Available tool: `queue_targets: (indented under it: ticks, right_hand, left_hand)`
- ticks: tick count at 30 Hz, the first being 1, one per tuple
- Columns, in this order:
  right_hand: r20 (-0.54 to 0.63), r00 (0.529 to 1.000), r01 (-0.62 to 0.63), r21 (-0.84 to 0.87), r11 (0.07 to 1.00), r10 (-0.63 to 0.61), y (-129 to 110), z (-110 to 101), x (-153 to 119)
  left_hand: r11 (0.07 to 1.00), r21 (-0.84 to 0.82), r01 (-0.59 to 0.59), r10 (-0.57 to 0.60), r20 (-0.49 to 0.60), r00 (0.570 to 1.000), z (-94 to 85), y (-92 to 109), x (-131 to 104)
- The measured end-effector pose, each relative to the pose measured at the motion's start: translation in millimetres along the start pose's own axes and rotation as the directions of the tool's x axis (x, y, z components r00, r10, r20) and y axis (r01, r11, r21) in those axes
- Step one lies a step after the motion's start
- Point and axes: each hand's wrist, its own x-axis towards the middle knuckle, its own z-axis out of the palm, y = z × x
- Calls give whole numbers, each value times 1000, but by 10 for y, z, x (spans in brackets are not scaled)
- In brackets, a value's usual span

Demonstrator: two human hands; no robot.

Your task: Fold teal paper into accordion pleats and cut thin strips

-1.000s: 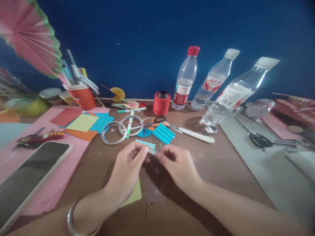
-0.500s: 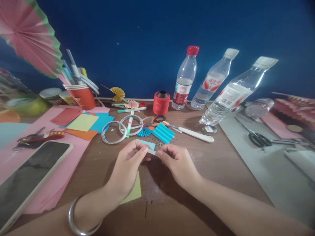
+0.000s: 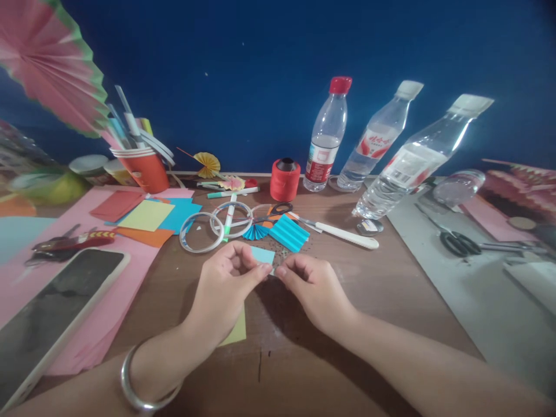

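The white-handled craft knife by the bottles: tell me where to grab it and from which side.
Grip the craft knife by its white handle, coming from above near the rounded right end. It lies flat on the table, with its thin metal tip pointing left toward the scissors, so the handle end looks like the safer, clearer part.

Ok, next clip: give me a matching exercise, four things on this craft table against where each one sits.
Things:
1. thread spool
2. phone
3. paper cup
4. light blue paper piece

Places:
A. lying on the pink sheet at the near left
B. pinched between the left hand and right hand
C. standing left of the red-capped bottle
D. at the far left, holding pens

Pairs: 1-C, 2-A, 3-D, 4-B
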Motion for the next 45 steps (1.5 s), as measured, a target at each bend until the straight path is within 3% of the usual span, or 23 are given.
queue_targets:
  ticks: [7,12,19,37,45]
  right_hand:
    - [14,999,37,-47,998,-36,9,7,-19]
    - [-26,988,150,-16,988,-151,16,17,-9]
    - [4,1000,-4,-35,999,5,-5,0,-13]
    - [-6,1000,-31,-48,998,30,-2,-3,-26]
    - [-29,998,-48,59,997,49,22,15,-21]
  left_hand:
    - [1000,-18,18,-18,-16,1000,13,19,-3]
    - [1000,-19,23,-23,-22,999,14,16,7]
    - [997,-81,15,-16,-8,1000,25,-2,11]
    - [959,-214,184,-173,72,982,35,-6,-9]
    - [998,-53,27,-22,83,996,5,-2,0]
